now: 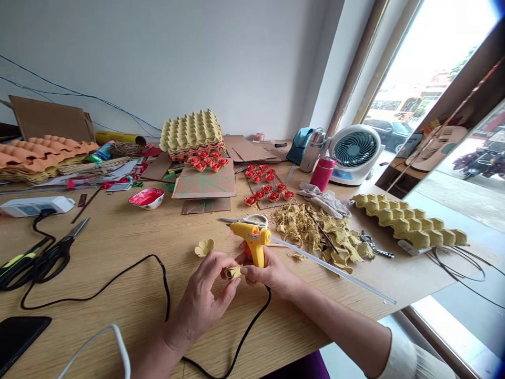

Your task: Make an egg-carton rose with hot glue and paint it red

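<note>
While left hand (205, 296) pinches paper rosette (232, 272), right hand (273, 273) grips glue gun (252, 238); label unreadable.

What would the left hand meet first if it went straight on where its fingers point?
Probably the right hand, which holds the glue gun: it sits just beyond the small carton piece that the left hand pinches.

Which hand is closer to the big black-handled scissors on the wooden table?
The left hand, pinching a small tan paper bud. The black-handled scissors lie apart to its left; the right hand, gripping the yellow glue gun, is farther off, beyond the left hand.
</note>
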`<state>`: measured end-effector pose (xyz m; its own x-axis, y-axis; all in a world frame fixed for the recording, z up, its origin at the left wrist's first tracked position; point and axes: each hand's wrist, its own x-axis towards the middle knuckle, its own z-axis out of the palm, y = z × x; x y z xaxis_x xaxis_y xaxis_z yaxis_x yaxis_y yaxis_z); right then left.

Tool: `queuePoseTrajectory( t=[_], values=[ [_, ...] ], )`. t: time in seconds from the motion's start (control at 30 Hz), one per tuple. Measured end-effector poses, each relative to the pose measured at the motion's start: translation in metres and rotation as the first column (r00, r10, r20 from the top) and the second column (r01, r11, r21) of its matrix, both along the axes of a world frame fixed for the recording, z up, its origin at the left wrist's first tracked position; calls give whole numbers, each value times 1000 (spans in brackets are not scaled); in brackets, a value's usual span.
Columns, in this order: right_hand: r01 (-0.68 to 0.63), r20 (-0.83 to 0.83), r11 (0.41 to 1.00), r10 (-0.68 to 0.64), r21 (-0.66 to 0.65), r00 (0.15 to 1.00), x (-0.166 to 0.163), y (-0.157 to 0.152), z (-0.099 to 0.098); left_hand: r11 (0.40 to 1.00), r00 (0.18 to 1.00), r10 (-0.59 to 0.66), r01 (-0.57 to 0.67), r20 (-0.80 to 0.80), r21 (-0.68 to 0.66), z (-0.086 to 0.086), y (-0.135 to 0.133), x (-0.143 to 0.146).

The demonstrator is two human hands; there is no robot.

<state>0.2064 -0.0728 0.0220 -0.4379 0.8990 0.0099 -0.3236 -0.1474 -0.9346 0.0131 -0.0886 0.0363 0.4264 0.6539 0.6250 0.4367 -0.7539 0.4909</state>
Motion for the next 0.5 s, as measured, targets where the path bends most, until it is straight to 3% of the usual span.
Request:
queuePoseTrajectory(
  t=[0.3,0.5],
  values=[
    [4,1,1000,-4,-22,1000,-1,2,2,999,999,3,-1,-41,53,-7,5,-3],
    [29,-18,1000,-29,-7,999,-3,0,0,1000,999,4,-4,-39,9,-2,2,1]
  ],
)
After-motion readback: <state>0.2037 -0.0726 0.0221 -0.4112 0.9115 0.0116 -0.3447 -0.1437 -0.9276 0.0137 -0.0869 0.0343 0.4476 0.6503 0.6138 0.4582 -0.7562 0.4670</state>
